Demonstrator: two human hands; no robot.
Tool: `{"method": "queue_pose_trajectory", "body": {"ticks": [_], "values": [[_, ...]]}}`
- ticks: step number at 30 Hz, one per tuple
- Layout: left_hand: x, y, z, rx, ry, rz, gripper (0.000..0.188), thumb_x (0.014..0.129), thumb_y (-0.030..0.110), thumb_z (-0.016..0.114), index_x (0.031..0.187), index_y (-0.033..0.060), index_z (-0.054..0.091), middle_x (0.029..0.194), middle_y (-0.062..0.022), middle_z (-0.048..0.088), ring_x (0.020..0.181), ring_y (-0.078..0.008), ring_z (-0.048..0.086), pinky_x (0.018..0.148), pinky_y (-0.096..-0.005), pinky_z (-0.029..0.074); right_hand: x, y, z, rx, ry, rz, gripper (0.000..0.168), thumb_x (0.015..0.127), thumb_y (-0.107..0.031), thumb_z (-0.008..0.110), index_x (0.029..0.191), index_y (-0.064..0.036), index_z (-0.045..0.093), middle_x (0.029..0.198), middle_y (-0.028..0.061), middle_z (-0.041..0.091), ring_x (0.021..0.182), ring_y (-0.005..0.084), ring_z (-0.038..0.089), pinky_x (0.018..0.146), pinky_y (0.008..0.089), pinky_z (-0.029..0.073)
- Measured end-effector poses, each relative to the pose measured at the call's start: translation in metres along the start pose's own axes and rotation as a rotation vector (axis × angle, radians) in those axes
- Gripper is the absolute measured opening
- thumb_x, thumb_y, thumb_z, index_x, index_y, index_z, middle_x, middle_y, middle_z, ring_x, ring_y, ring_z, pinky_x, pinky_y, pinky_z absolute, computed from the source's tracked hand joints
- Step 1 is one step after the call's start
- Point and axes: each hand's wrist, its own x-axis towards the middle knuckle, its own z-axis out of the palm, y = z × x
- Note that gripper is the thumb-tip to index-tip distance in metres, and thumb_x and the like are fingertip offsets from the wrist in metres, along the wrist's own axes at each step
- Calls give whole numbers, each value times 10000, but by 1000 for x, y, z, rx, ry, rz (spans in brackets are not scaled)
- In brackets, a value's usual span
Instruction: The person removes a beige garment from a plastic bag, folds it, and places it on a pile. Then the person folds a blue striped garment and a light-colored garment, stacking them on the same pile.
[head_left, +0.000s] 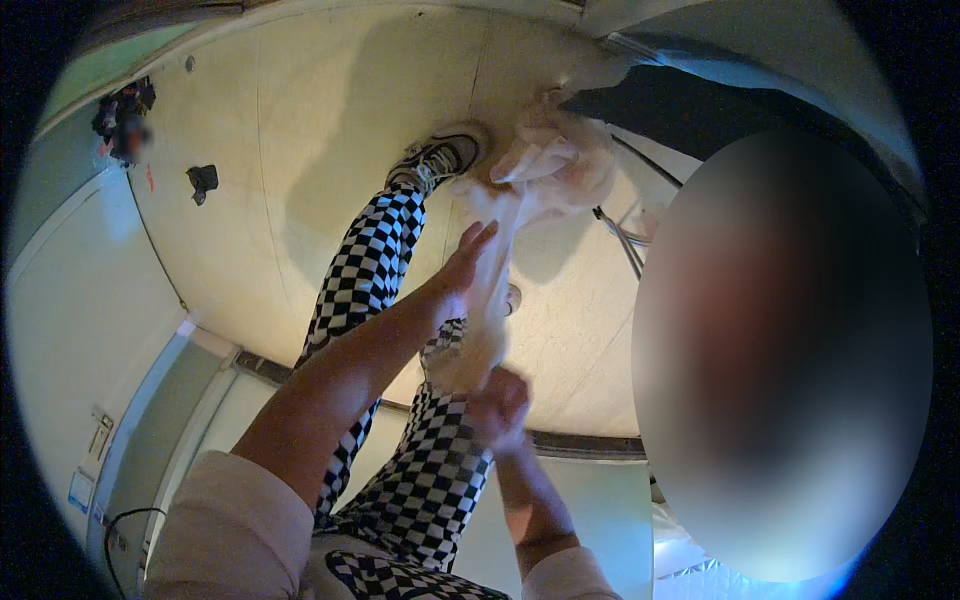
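Observation:
A translucent whitish plastic sheet or bag (555, 169) hangs bunched in front of me, its narrow twisted part (491, 300) running down between my hands. My right hand (504, 405), blurred, is closed on its lower end near my thigh. Further up, my left hand (469, 262) lies along the left side of the twisted part, fingers extended; whether it grips the plastic is unclear. The bulky far part of the plastic is beside my shoe (439, 159) on the floor.
A black piece of scrap (202, 184) lies on the pale floor (225, 247), with a dark cluttered heap (124, 124) by the left wall. Thin metal legs or rods (622, 240) stand at the right, near a dark surface (645, 109). A large blurred oval hides the far right.

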Motion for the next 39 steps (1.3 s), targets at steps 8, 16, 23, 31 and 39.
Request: {"method": "queue_pose_trajectory", "body": {"ticks": [8,16,23,31,39], "values": [[-150,79,142,-128,-77,-242,282,749,45,532,1028,10,513,672,3,478,495,-78,406,442,-201,314,-97,-126,-20,0,-202,342,96,692,-71,515,757,-4,537,684,118,534,555,235,502,524,311,404],[-362,78,231,700,-948,63,178,823,106,490,948,0,559,804,-66,578,646,-138,551,599,-282,457,-145,-206,-52,1283,369,550,493,904,-340,376,1276,-16,370,1195,139,497,1076,248,507,900,387,441],[-464,106,303,1087,-1543,-350,266,790,137,467,991,10,586,976,-115,619,854,-237,595,799,-333,450,-222,-244,-51,944,279,348,379,770,-106,546,1120,30,495,1032,128,568,879,213,577,722,321,501],[-489,176,311,1421,-1159,198,416,853,338,474,1150,50,520,1160,-97,546,1062,-211,507,927,-355,378,-306,-436,-10,-267,1045,-113,242,740,-147,555,882,46,589,909,147,625,775,224,610,687,341,492],[-466,217,313,-26,-557,-683,560,825,490,501,1189,64,482,1203,-108,510,1125,-217,468,974,-399,335,-385,-422,-6,60,1324,-240,217,705,-127,568,841,41,593,893,154,628,763,233,616,685,344,492]]}}
